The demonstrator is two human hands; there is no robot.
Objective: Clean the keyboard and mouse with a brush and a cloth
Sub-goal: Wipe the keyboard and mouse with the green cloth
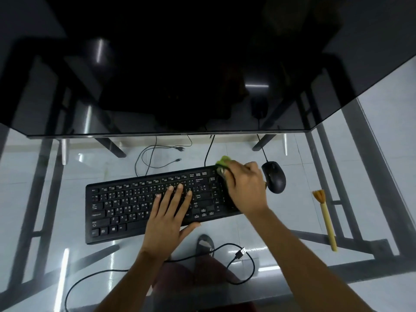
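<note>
The left hand (167, 218) lies flat on the black keyboard (126, 206), its fingers (180, 190) straight and spread over the middle keys, holding nothing; the thumb reaches past the keyboard's near edge. The right hand (245, 188) is over the keyboard's right end, fingers curled round a green cloth (222, 162) that shows just beyond the fingertips, at the far right corner of the keys. The black mouse (274, 176) sits just beside the right hand's knuckles, on the glass surface (56, 190). The brush (326, 218), with a pale yellow handle and orange bristles, lies further out on that side, well apart from both hands. A USB cable (240, 253) loops on the surface nearer than the left wrist.
</note>
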